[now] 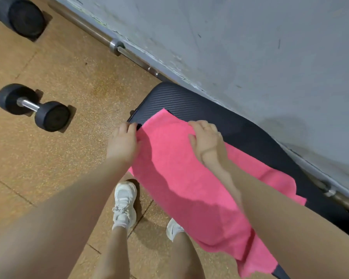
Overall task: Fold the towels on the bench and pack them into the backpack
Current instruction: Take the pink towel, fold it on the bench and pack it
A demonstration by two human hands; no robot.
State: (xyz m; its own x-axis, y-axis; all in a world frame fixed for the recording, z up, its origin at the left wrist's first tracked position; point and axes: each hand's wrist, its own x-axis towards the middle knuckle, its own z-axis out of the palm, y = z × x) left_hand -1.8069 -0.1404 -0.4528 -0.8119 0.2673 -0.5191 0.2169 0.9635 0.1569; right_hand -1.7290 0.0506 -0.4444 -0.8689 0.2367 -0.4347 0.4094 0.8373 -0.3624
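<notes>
— Cork-brown gym flooring [48, 158], a grey wall [250, 47] with a barbell [117, 46] lying along its foot, two dumbbells out on the floor, the nearer one [33, 107] off to the left. What sits on the worktop [181, 97]?

— One pink towel [189, 178], spread over the dark ribbed pad. Its long axis runs along the worktop, from the far corner near the hands back toward the person's legs, and its near end spills over the edge. No backpack shows in this view.

— And the hands?

— Both are at the towel's far end. The left hand [123, 141] has its fingers curled round the left edge, right where the cloth meets the worktop's side. The right hand [205, 137] lies on top of the cloth near the far right edge, fingers bent down into it; it looks like a grip on that edge.

— So which way does the towel lie from them?

— Almost all of it trails back from the hands toward the body. I judge the fold turns on that: the held far end would travel along the long axis to meet the hanging near end. Neither hand is clearly nearer; they stand about level, one at each side.

— Any trouble ahead?

— The overhanging end could slide off the pad, I'd guess.
</notes>
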